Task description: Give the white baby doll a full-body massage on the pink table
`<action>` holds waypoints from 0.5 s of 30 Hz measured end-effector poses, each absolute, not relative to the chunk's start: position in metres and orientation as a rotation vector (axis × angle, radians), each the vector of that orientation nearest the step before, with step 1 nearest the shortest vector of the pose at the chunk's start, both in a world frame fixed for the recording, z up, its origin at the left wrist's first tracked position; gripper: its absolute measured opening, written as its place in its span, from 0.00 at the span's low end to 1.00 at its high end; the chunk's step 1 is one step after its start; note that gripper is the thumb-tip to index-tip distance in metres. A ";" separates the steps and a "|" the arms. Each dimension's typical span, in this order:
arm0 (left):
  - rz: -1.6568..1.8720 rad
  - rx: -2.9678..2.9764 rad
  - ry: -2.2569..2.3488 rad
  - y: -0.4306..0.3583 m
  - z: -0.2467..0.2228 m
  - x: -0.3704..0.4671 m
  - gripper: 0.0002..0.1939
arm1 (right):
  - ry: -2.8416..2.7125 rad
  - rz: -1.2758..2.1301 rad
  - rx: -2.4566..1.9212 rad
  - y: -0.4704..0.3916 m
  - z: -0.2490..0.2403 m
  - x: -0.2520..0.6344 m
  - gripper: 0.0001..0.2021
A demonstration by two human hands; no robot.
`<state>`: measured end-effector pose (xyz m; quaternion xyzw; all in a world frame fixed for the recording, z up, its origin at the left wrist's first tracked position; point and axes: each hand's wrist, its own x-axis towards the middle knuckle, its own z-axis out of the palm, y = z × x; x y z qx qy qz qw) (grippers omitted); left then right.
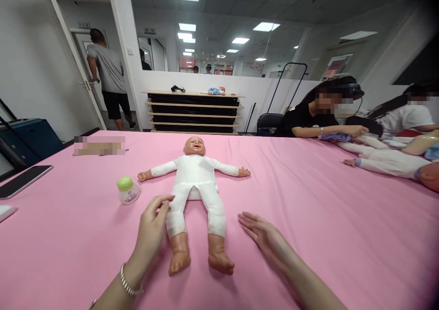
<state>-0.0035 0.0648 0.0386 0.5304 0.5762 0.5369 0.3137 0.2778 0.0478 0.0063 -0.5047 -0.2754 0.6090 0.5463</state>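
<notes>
A baby doll (195, 175) with a white cloth body lies on its back, arms spread and feet toward me, on a pink-covered table (274, 191). My left hand (154, 218) is at the doll's leg on the left side, fingers slightly bent and apart from the thumb, holding nothing; whether it touches the leg is hard to tell. Over the cloth to the right of the doll's legs, my right hand (262, 232) is empty with its fingers stretched out. A small jar (128, 191) with a green lid stands left of the doll, beyond my left hand.
A phone (25, 182) and a blurred flat item (99, 146) lie at the left. On the right, a person (308, 118) in black handles cloth by another doll (391, 161), with a second person beyond. Shelves (195, 113) stand behind the table; someone is in the doorway.
</notes>
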 end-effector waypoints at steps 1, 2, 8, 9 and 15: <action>1.362 1.318 1.544 0.076 0.037 -0.001 0.14 | -0.599 1.473 -1.180 0.064 0.006 0.275 0.10; 1.312 1.214 1.574 0.084 0.034 0.000 0.15 | -0.555 1.509 -1.169 0.079 0.006 0.272 0.10; 1.170 0.634 1.373 0.053 0.013 -0.009 0.26 | -0.530 2.058 -1.070 0.111 0.010 0.249 0.12; 1.137 0.519 1.277 0.042 0.010 -0.010 0.27 | -0.556 2.140 -1.037 0.107 0.008 0.247 0.14; 0.799 0.181 0.977 0.009 0.009 -0.008 0.18 | -0.524 2.336 -0.894 0.074 -0.005 0.235 0.21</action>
